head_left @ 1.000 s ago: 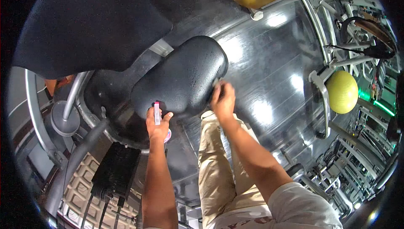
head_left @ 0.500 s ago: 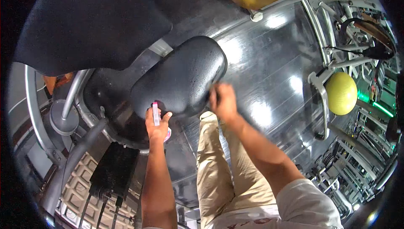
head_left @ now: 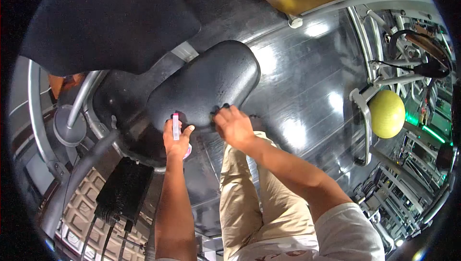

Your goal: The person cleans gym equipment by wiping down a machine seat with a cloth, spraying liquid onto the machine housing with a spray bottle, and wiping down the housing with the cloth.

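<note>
A black padded seat (head_left: 206, 85) of a gym machine lies in front of me, its surface speckled with droplets. My left hand (head_left: 175, 142) is at the pad's near left corner, closed around a small spray bottle (head_left: 175, 126) with a pink and white top. My right hand (head_left: 234, 127) rests on the pad's near edge with its fingers curled over it. Something dark shows at the fingertips, and I cannot tell whether the hand holds anything.
A large black back pad (head_left: 105, 21) looms at the upper left. Grey frame tubes (head_left: 72, 179) and a black block (head_left: 124, 191) stand at the lower left. A yellow ball (head_left: 387, 113) sits in a rack at the right, with more machines behind it. My beige trousers (head_left: 245, 198) are below, over a glossy dark floor (head_left: 307, 69).
My right hand has slid from the pad's right side along the near edge toward the left, close to my left hand. My left hand and the bottle have barely moved.
</note>
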Demonstrator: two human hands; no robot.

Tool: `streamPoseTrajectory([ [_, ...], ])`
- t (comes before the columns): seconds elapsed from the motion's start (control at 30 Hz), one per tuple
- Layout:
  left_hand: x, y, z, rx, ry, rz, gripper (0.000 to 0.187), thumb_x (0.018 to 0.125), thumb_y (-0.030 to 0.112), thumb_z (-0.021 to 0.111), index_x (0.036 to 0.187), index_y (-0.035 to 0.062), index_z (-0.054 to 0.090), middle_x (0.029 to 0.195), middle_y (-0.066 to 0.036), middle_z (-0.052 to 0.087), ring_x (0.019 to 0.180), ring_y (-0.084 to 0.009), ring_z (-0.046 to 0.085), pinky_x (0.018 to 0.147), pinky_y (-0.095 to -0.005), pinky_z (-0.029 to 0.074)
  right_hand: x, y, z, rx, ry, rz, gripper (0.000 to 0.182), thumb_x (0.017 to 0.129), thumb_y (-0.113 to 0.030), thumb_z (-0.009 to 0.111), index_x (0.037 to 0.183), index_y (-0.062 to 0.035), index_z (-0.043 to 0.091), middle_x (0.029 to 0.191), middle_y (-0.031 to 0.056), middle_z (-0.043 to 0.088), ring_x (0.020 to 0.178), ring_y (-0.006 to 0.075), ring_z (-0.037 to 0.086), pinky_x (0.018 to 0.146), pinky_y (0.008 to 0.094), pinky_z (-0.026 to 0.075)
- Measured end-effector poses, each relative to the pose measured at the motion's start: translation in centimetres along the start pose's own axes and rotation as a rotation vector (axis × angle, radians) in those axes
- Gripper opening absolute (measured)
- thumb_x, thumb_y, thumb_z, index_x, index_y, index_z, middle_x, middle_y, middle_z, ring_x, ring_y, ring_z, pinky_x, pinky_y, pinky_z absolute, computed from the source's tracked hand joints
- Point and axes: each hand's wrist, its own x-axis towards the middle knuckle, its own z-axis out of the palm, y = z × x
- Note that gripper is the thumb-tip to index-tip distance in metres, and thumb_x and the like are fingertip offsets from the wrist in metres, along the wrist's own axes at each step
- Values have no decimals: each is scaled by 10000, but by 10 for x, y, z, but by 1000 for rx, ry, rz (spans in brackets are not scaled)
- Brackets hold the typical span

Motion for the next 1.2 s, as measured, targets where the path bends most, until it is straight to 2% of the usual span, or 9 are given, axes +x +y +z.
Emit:
streamPoseTrajectory([
  [0.1, 1, 0, -1, -9, -14, -18, 465, 694, 105, 930, 1006, 46, 592, 971, -69, 597, 878, -235, 600, 811, -383, 520, 13, 14, -17, -197, -87, -118, 234, 815, -160, 658, 1045, -127, 635, 987, 89, 662, 1005, 334, 640, 761, 466, 577],
  [0.17, 0, 6, -5, 22, -18, -32, 459, 697, 114, 929, 996, 46, 588, 966, -74, 596, 878, -244, 607, 819, -390, 516, 54, 40, -54, -193, -159, 306, 203, 859, -160, 653, 1050, -94, 633, 1028, 122, 682, 979, 358, 644, 745, 463, 582],
  [0.23, 1, 8, -4, 32, -13, -31, 456, 698, 116, 928, 992, 45, 587, 965, -77, 597, 880, -249, 613, 824, -396, 514, 68, 61, -56, -201, 359, 276, 142, 842, -138, 667, 972, -85, 648, 943, 151, 654, 905, 405, 631, 729, 518, 571],
  [0.33, 0, 8, -3, 2, -14, -61, 456, 700, 116, 925, 997, 41, 587, 973, -82, 603, 894, -260, 620, 833, -401, 515, 40, 33, -12, -42, 129, 367, 67, 820, -114, 656, 880, -101, 631, 941, 141, 662, 886, 403, 636, 748, 519, 562],
  [0.57, 2, -10, 6, -9, 18, -36, 462, 693, 119, 921, 1004, 37, 589, 983, -89, 618, 906, -282, 626, 840, -413, 514, 18, -19, -1, -159, -194, -362, 165, 836, -175, 625, 981, -118, 680, 984, 85, 668, 1088, 316, 631, 665, 490, 594],
  [0.7, 0, 0, 0, 20, 19, -5, 442, 745, 143, 918, 1019, 60, 581, 964, -57, 589, 842, -193, 575, 781, -349, 514, 98, 41, -64, -279, 3, 370, 184, 850, -215, 653, 992, -105, 693, 964, 92, 693, 1035, 334, 656, 719, 468, 597],
  [0.8, -2, 1, 1, -11, 39, 12, 440, 731, 138, 921, 1001, 60, 582, 948, -57, 592, 847, -200, 585, 765, -355, 514, 89, 44, -25, -280, 319, 229, 186, 844, -234, 664, 974, -106, 702, 980, 91, 695, 975, 351, 669, 731, 461, 596],
  [1.03, 0, -1, 0, 37, 49, 48, 461, 719, 165, 927, 1015, 53, 592, 961, -77, 614, 872, -231, 606, 770, -373, 512, 40, -29, 22, -159, -138, -330, 118, 836, -212, 663, 914, -125, 679, 947, 48, 673, 958, 297, 640, 684, 411, 616],
  [1.2, 1, 2, -6, 29, 4, 12, 448, 723, 170, 919, 1018, 61, 600, 962, -86, 630, 877, -243, 620, 802, -380, 514, 159, 29, -22, -363, 36, 130, 165, 849, -197, 653, 960, -80, 688, 1028, 116, 702, 1021, 339, 649, 722, 454, 619],
])
